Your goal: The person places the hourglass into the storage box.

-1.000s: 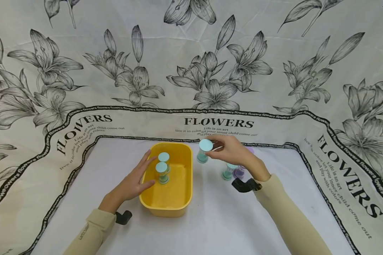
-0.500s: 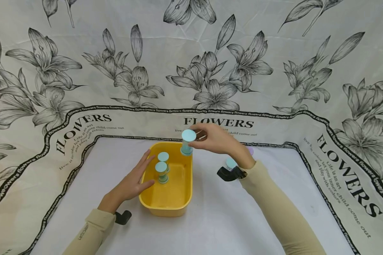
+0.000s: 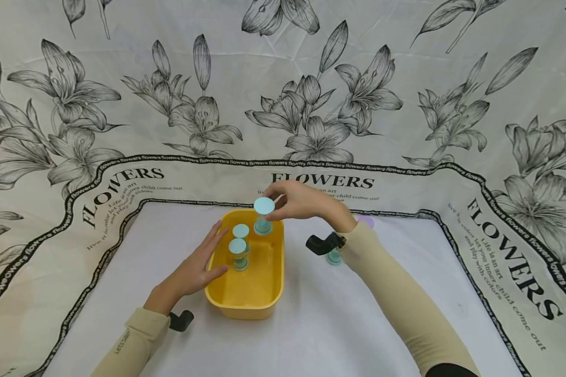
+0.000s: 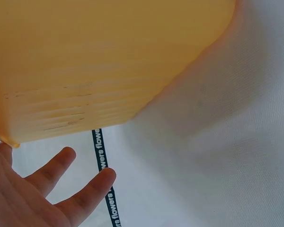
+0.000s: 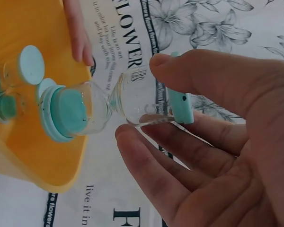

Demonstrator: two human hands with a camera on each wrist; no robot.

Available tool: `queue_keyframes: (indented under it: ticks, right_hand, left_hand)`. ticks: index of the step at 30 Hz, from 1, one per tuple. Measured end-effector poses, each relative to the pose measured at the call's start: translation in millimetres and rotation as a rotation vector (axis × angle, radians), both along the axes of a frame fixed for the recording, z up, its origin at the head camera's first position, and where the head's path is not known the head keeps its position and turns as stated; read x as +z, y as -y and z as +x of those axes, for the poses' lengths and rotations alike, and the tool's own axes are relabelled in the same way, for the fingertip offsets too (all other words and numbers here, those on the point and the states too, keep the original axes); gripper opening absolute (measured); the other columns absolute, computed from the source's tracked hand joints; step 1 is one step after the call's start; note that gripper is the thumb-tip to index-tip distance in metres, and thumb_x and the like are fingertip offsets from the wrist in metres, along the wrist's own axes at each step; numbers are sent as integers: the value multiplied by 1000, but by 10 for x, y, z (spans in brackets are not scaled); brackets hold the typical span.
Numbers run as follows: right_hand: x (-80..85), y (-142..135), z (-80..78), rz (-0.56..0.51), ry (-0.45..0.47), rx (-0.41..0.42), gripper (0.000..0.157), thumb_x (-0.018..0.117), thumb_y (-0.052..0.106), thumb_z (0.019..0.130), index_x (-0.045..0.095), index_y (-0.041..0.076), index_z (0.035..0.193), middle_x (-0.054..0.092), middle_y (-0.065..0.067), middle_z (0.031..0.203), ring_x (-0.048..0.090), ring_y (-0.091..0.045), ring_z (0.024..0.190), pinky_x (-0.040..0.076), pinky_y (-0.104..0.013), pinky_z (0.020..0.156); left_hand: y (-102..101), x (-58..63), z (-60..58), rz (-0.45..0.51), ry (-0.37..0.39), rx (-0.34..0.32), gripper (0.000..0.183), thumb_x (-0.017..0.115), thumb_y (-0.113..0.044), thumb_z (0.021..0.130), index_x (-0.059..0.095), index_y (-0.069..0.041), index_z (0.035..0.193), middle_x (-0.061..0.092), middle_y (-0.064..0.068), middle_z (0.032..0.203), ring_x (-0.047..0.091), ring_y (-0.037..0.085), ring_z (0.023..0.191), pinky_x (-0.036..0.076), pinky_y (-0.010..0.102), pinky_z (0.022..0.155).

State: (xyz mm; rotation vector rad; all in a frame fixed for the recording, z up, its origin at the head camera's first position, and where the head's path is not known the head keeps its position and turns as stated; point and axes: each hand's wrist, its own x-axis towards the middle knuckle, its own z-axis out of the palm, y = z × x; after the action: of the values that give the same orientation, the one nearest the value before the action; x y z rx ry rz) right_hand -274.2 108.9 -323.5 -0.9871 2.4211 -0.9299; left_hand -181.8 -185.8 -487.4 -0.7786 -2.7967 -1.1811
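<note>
My right hand (image 3: 298, 201) pinches a small hourglass (image 5: 97, 106) with teal caps and teal sand, thumb and fingers at its upper bulb. In the head view it hangs upright over the far right corner of a yellow plastic tub (image 3: 245, 296). Two more teal hourglasses stand inside the tub near its left side, a front hourglass (image 3: 238, 246) and a rear hourglass (image 3: 241, 230). My left hand (image 3: 191, 269) rests on the tub's left rim with fingers spread and straight. In the left wrist view several fingers (image 4: 87, 196) show beside the tub's outer wall.
A teal hourglass (image 3: 334, 257) stands on the white tabletop (image 3: 349, 324) right of the tub, partly behind the right wrist's black camera mount (image 3: 323, 244). Farther back shows a purple cap (image 3: 366, 222), mostly hidden by the arm. A flower-printed cloth (image 3: 193, 183) hangs behind.
My right hand has carried the hourglass leftward from above the table, across the tub's right rim, and lowered it slightly over the inside. The left hand and tub stay in place.
</note>
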Motion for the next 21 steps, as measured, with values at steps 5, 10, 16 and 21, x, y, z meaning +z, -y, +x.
queue_keyframes:
  ticks: [5, 10, 16, 21]
  right_hand:
    - [-74, 111, -91, 71, 12, 33, 48, 82, 18, 87, 65, 4, 130, 69, -12, 127, 71, -27, 114, 61, -32, 93]
    - [-119, 221, -160, 178, -15, 83, 43, 82, 18, 86, 69, 5, 124, 72, -9, 122, 68, -24, 114, 58, -33, 97]
    - [-164, 332, -203, 266, 26, 97, 40, 83, 14, 85, 70, 8, 122, 71, -8, 126, 64, -24, 122, 57, -34, 100]
    - [-218, 385, -241, 305, 35, 91, 42, 83, 11, 84, 70, 6, 123, 71, -9, 127, 64, -23, 121, 55, -34, 102]
  left_hand:
    - [9, 0, -7, -5, -3, -4, 84, 62, -39, 95, 23, -13, 165, 1, 6, 175, 18, 42, 158, 28, 71, 117]
    - [14, -8, -19, -11, 10, -4, 84, 62, -39, 95, 22, -15, 165, -1, 2, 176, 17, 39, 159, 28, 70, 118]
    - [28, -24, -12, -13, 18, -1, 85, 63, -36, 95, 20, -17, 165, -2, -1, 175, 16, 38, 159, 27, 68, 120]
    - [32, -20, -13, -13, 6, -10, 85, 63, -36, 96, 20, -16, 165, -1, 2, 175, 16, 39, 159, 26, 69, 120]
